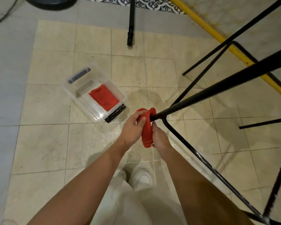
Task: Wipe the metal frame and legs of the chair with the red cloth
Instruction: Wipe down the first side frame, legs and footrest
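A: Both hands are in on this one! The left hand (133, 125) and the right hand (159, 137) each grip the red cloth (147, 130), with fingers curled round it.
B: And that cloth is bunched round the tip of a black chair leg (217, 89), right where a thin crossbar (199, 157) joins.
A: The leg slants up to the right above the tiled floor (47, 143).
B: Just beyond the left hand, a clear plastic box (81, 106) sits on the floor with a second red cloth (103, 97) inside.

I see a crumpled red cloth (147, 130), black metal chair frame (217, 88), cream floor tiles (91, 39) and a yellow floor bar (206, 27).
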Motion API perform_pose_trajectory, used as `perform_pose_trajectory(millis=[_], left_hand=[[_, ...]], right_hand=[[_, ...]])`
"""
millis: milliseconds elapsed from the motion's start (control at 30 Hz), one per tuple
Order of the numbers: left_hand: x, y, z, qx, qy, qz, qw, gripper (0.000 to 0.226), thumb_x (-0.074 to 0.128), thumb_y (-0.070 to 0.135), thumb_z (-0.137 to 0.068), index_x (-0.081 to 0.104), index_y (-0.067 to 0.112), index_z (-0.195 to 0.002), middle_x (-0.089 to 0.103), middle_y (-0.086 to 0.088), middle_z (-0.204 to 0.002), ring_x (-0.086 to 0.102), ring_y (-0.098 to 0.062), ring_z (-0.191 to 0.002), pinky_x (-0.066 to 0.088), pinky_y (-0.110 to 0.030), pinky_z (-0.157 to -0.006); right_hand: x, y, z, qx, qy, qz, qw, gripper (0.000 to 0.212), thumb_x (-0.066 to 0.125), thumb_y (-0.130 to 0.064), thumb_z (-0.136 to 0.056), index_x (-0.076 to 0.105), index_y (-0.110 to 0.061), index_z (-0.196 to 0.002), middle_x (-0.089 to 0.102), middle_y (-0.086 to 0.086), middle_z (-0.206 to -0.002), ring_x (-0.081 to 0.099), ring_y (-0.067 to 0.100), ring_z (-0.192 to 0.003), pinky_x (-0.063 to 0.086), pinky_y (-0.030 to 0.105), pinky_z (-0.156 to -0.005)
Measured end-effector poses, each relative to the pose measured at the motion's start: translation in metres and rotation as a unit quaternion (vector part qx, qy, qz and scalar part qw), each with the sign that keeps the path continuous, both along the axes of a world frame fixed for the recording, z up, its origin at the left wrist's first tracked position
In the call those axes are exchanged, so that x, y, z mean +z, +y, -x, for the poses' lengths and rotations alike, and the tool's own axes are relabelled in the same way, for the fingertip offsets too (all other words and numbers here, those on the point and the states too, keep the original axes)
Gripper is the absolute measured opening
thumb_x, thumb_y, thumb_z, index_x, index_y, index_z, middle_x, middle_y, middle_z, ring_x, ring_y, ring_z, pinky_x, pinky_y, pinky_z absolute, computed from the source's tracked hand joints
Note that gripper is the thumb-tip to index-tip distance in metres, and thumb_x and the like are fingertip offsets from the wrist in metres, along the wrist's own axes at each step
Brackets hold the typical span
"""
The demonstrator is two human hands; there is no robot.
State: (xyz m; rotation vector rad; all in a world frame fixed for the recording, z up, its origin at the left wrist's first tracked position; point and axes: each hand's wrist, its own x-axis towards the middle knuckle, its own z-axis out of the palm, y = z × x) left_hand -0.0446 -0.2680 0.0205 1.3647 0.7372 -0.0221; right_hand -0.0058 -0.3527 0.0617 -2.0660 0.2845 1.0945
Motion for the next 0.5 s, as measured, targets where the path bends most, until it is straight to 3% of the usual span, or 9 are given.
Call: perform_pose_trajectory(millis=[100,233,400,500], left_hand=[[0.021,0.004,0.010,-0.001,0.011,-0.021,1.000,0.028,0.048,0.014,-0.095,0.058,0.021,-0.120,0.055,0.008,-0.113,0.056,-0.016,-0.109,0.048,-0.042,-0.098],[0.052,0.004,0.029,-0.040,-0.010,-0.084,0.996,0.025,0.050,0.013,-0.095,0.057,0.019,-0.117,0.054,0.006,-0.118,0.052,-0.011,-0.107,0.043,-0.025,-0.093],[0.077,-0.009,0.052,-0.089,-0.045,-0.173,0.980,0.024,0.054,0.015,-0.092,0.059,0.022,-0.115,0.057,0.003,-0.115,0.055,-0.008,-0.103,0.044,-0.023,-0.093],[0.086,-0.019,0.055,-0.140,-0.067,-0.237,0.959,0.026,0.055,0.017,-0.092,0.058,0.025,-0.116,0.056,0.004,-0.109,0.052,0.003,-0.095,0.039,-0.009,-0.085]], right_hand=[[0.013,-0.005,0.007,0.018,-0.010,0.004,1.000,0.045,0.031,-0.037,-0.100,0.051,-0.006,-0.126,0.052,0.015,-0.132,0.048,0.032,-0.123,0.036,0.049,-0.106],[0.033,-0.016,0.019,0.062,-0.043,0.018,0.997,0.041,0.033,-0.038,-0.099,0.052,-0.013,-0.125,0.055,0.007,-0.127,0.053,0.025,-0.116,0.040,0.045,-0.103],[0.052,-0.038,0.041,0.083,-0.103,0.013,0.991,0.034,0.042,-0.032,-0.097,0.057,-0.014,-0.121,0.060,0.001,-0.121,0.056,0.020,-0.110,0.040,0.028,-0.089],[0.060,-0.052,0.046,0.075,-0.159,-0.001,0.984,0.025,0.047,-0.025,-0.095,0.063,-0.015,-0.111,0.065,-0.001,-0.110,0.059,0.015,-0.101,0.040,0.024,-0.083]])
